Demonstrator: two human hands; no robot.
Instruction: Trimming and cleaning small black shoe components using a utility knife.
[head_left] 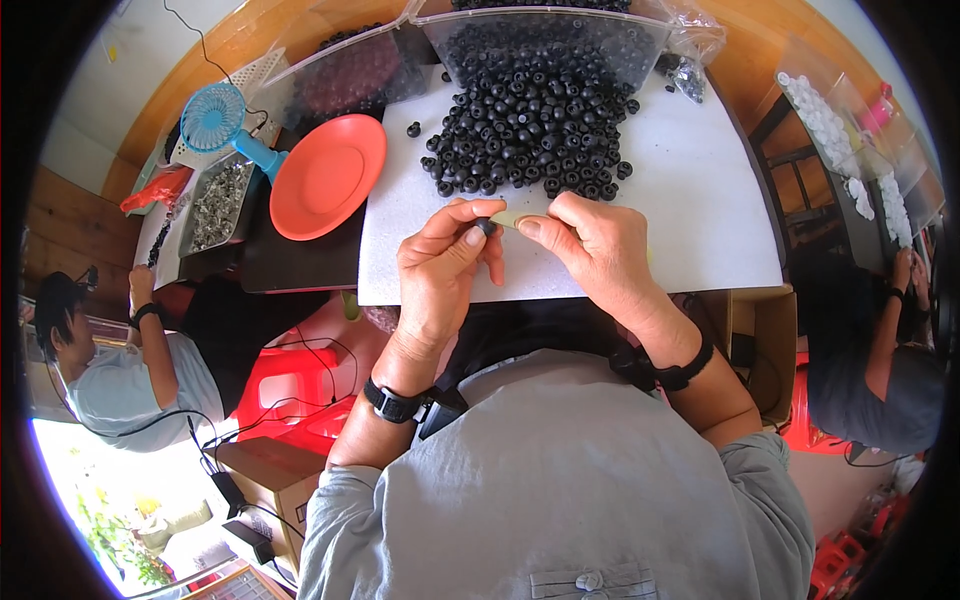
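**Small black piece pinched over a white mat**

A small black ring-shaped piece (486,226) is pinched between thumb and fingers of the left hand (440,265). Just beside it, a pale flat strip (515,218) is gripped by the right hand (590,245); the two hands are brought close together above the white mat (700,200). A heap of black pieces (530,140) is spread beyond them, spilling from a clear tub (545,40). A coral plate (328,175) and a blue fan (215,118) are set to the left.

White table (700,230) bearing black rings (530,130), orange plate (325,175)
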